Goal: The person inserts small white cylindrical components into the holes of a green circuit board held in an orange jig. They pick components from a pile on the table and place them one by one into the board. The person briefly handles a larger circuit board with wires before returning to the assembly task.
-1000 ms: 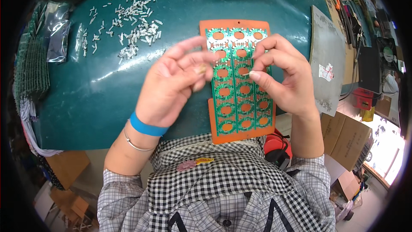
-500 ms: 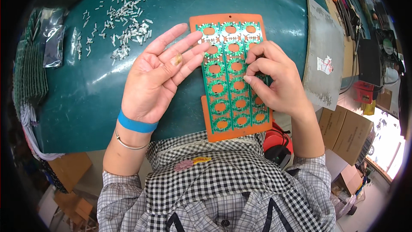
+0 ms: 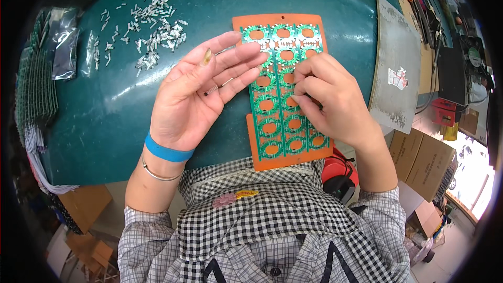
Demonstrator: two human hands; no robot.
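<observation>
Green panel of ring-shaped circuit boards (image 3: 280, 89) on orange carrier plate (image 3: 258, 141), near edge of dark green worktop (image 3: 105, 99); right hand (image 3: 330, 99) pinches fingertips closed on its middle, left hand (image 3: 201, 91) spread palm-up cradling small thin pins (image 3: 210, 90): judged best seated one at a time, pressed straight.

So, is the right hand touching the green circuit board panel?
Touching. In the head view the right hand lies on the green circuit board panel, its fingertips pressed on the middle rows with no gap visible.
</observation>
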